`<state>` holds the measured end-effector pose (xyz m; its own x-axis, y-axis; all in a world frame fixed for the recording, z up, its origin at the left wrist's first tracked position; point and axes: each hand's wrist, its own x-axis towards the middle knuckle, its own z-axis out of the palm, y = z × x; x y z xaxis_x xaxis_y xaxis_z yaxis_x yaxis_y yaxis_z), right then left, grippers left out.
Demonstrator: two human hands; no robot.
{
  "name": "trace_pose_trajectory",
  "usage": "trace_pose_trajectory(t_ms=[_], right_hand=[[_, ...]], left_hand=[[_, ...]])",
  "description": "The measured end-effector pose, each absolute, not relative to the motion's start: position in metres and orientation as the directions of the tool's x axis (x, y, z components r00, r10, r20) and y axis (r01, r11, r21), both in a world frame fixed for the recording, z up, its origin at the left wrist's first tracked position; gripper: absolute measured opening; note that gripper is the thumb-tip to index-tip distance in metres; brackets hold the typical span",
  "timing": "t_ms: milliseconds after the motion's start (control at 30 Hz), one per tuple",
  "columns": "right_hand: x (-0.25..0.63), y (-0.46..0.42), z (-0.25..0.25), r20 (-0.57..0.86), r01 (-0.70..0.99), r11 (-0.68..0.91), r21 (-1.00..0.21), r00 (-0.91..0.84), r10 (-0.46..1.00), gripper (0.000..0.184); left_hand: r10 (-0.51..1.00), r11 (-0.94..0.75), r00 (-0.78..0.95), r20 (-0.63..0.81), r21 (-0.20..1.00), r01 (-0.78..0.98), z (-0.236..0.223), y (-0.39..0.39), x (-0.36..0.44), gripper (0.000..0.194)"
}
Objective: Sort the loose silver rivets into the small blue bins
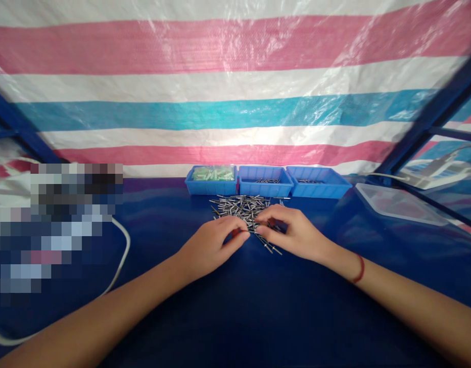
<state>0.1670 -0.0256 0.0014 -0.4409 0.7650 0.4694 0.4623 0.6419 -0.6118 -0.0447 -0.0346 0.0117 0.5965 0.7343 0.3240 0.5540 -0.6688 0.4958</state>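
Observation:
A loose pile of thin metal pop rivets (241,205) lies on the blue tabletop (235,312). At the pile's near edge my left hand (216,243) is closed, thumb and forefinger pinched on what looks like a rivet. Facing it, my right hand (297,232) has curled fingers and a bent thumb over the rivets, its tips close to the left fingertips. It seems to grip a rivet too, though the small piece between the hands is hard to make out. A few rivets stick out below the right hand.
Behind the pile stand three blue bins: a left bin (211,189) with pale green pieces, a middle bin (264,189) and a right bin (323,191) with dark metal parts. A translucent lid (402,204) lies right. A white cable (124,250) runs left, near a pixelated area.

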Motion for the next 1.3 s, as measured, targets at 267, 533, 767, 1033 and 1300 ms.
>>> trace_pose_trajectory(t_ms=[267, 533, 767, 1033, 1300], right_hand=[[0.16, -0.035, 0.003, 0.497, 0.406, 0.708, -0.578, -0.513, 0.7, 0.016], [0.158, -0.033, 0.001, 0.495, 0.309, 0.547, -0.778, -0.236, 0.836, 0.016], [0.153, -0.04, 0.003, 0.496, 0.271, 0.561, -0.782, -0.274, 0.824, 0.014], [0.152, -0.04, -0.001, 0.533, 0.293, 0.596, -0.748, -0.27, 0.802, 0.01], [0.153, -0.039, -0.001, 0.547, 0.34, 0.619, -0.708, -0.29, 0.785, 0.008]], left_hand=[[0.807, -0.582, 0.415, 0.42, 0.684, 0.439, 0.005, -0.041, -0.041, 0.012], [0.819, -0.568, 0.436, 0.372, 0.635, 0.524, 0.001, -0.036, -0.039, 0.012], [0.763, -0.638, 0.506, 0.403, 0.596, 0.487, 0.002, -0.038, -0.038, 0.014], [0.756, -0.646, 0.503, 0.419, 0.601, 0.47, 0.002, -0.037, -0.038, 0.009], [0.776, -0.63, 0.405, 0.483, 0.622, 0.465, 0.002, -0.037, -0.039, 0.002]])
